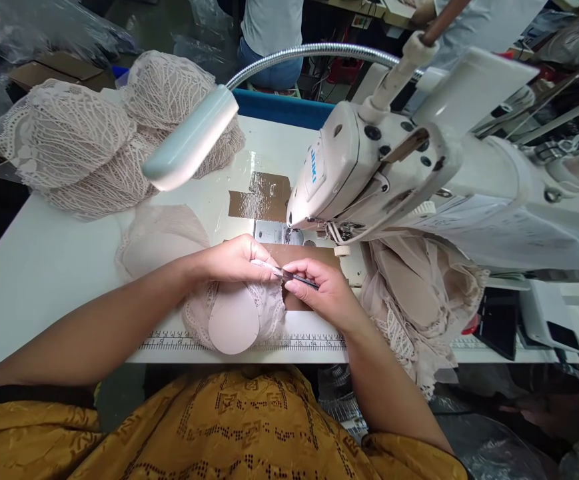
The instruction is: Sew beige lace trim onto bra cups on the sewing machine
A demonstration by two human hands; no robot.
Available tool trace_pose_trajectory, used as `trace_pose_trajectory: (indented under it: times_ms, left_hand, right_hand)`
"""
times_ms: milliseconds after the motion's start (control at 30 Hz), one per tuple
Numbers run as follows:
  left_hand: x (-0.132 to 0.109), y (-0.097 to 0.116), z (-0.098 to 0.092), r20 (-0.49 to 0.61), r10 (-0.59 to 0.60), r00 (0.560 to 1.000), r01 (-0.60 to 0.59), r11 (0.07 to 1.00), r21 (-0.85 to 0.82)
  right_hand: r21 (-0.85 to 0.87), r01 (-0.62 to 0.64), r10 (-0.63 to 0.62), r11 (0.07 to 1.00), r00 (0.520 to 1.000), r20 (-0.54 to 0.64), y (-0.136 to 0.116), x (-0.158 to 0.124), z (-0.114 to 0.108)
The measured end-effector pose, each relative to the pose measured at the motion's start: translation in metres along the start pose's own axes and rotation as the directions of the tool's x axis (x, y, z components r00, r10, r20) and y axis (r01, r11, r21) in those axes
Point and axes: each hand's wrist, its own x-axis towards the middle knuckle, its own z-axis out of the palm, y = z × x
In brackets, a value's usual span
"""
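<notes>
A white bench (69, 287) is filling the foreground of a busy workshop, and a co-worker (272, 33) is sitting beyond it, well past the fingers. The machine (314, 177) is standing just beyond the right fingers (309, 268), and the lamp (194, 143) is hanging beyond and left of both hands.

The left fingers (255, 249) are pinching the edge of the lace piece (234, 323), which is lying on the bench just on the near side of them. The right fingers are pressing together on a thin dark tool (303, 280), its tip meeting that edge; what kind it is, I cannot tell.

As a judgement, the piece is looking largely made up, cup and lace appearing joined, while close work at its edge is seemingly under way, clear of the needle. What is left there is not showing. A lace pile (79, 147) is resting far left of the fingers and a cloth pile (414, 280) is lying to their right; whether either is finished, I cannot tell.

As for containers, a brown box (59, 70) is sitting beyond the lace pile, far left of the fingers, its contents hiding from view. Clear plastic bags (44, 30) are lying beyond it, their contents unclear.
</notes>
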Motion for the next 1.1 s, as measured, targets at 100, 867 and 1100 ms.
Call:
trace_pose_trajectory:
  times_ms: [100, 867, 1100]
  left_hand:
    - [0.000, 0.001, 0.001, 0.003, -0.018, 1.000, 0.018, 1.000, -0.003]
    - [-0.009, 0.013, -0.012, 0.191, -0.075, 0.979, 0.040, 0.983, 0.180]
    - [-0.032, 0.027, -0.038, -0.021, -0.211, 0.977, 0.200, 0.883, 0.425]
  right_hand:
    - [-0.039, 0.002, -0.003, 0.999, 1.000, -0.011, -0.002, 0.000, 0.001]
    - [0.031, -0.162, 0.162, 0.986, 0.987, -0.013, -0.007, 0.006, 0.013]
    - [-0.042, -0.154, 0.158, 0.987, 0.980, 0.122, 0.001, -0.001, 0.000]
